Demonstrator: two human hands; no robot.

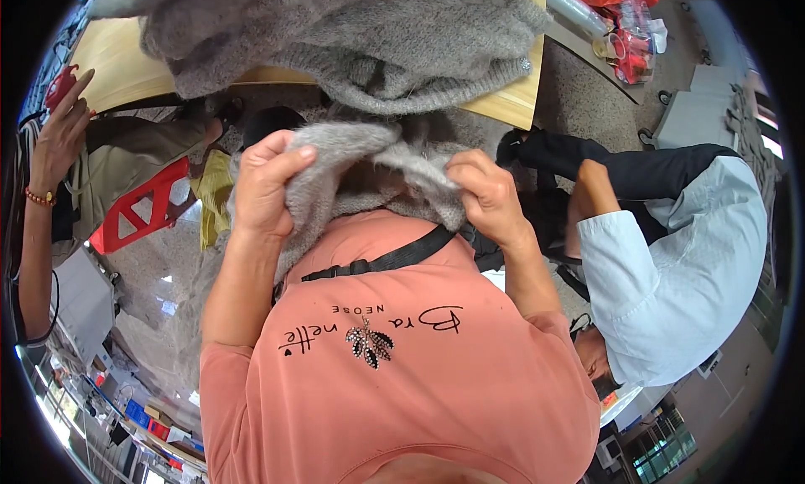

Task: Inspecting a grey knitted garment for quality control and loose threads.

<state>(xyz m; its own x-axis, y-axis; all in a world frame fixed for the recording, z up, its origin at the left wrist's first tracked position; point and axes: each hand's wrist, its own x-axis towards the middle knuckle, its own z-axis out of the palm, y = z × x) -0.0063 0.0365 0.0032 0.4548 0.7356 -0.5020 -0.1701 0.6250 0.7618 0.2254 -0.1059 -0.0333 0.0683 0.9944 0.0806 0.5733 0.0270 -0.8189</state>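
Observation:
A fuzzy grey knit garment (323, 178) hangs between my two hands, just in front of my waist. My left hand (267, 182) is closed round one edge of it, thumb on top. On the other side, my right hand (490, 195) pinches a strip of the same knit between thumb and fingers. The edge between the hands is folded and spread slightly apart. Lower parts of the garment drop out of sight behind my body. Beyond my hands, more grey knitwear (352, 40) is heaped on a wooden table (511, 98), with a ribbed edge drooping over the front.
At the right a person in a light blue shirt (688, 274) bends over close by. Another person's hand (63, 136) is raised at the far left. A red plastic stool (142, 207) stands on the left. Red items and a plastic cup (605, 46) sit at the upper right.

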